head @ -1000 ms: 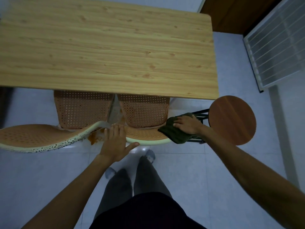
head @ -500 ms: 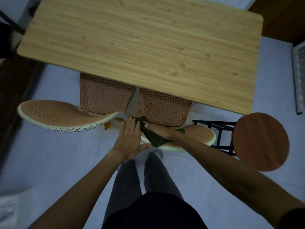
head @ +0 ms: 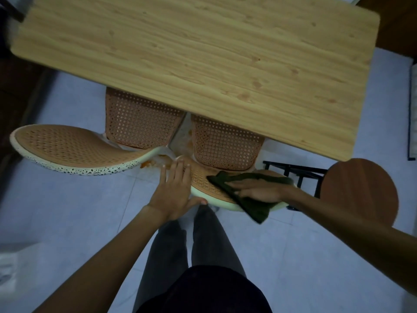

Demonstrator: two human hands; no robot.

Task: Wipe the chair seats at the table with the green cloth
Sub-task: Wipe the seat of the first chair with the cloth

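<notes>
Two chairs with orange mesh are pushed under the wooden table. The left seat and right seat show below the table edge. The dark green cloth lies over the right chair's curved, cream-rimmed back and hangs off its near edge. My right hand presses flat on the cloth. My left hand rests on the left end of the same curved part, fingers spread, thumb along the rim. The left chair's curved back sticks out to the left, untouched.
A round brown stool on a black frame stands just right of the right chair. An orange stain marks the pale tiled floor between the chairs. Something white lies on the floor at the lower left. My legs stand directly below.
My right hand swept the cloth left along the right chair's curved back to my left hand, then back to the right. My left hand has stayed on the chair.
</notes>
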